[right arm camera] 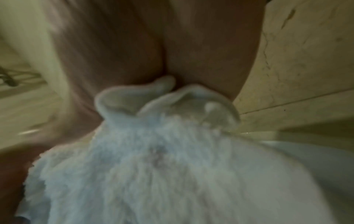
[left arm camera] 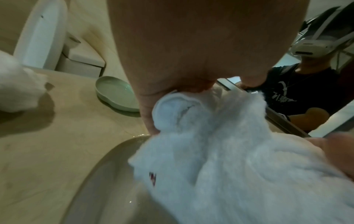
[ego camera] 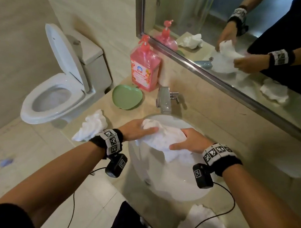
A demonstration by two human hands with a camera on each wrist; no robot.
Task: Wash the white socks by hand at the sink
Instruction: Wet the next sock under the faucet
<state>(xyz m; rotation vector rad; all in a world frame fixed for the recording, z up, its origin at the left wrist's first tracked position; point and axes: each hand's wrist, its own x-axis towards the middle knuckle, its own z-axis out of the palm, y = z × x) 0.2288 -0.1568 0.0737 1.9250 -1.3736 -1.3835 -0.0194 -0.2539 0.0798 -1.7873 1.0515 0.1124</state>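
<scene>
A fluffy white sock [ego camera: 162, 139] is stretched between both hands above the white sink basin [ego camera: 169, 183]. My left hand [ego camera: 139, 129] grips its left end, the cuff [left arm camera: 172, 110] bunched under the fingers. My right hand [ego camera: 189, 140] grips the other end, thumb across the fabric [right arm camera: 153, 166]. A second crumpled white sock [ego camera: 92, 126] lies on the counter left of the basin. A third white sock [ego camera: 202, 226] lies on the counter edge near my body. The chrome tap [ego camera: 165, 100] stands behind the basin; no water shows running.
A pink pump bottle of soap [ego camera: 144, 68] and a green heart-shaped dish [ego camera: 126, 97] stand on the beige counter [ego camera: 225, 130] behind the basin. A mirror [ego camera: 242, 40] runs along the wall. An open toilet [ego camera: 58, 88] stands to the left. Cables hang from both wrists.
</scene>
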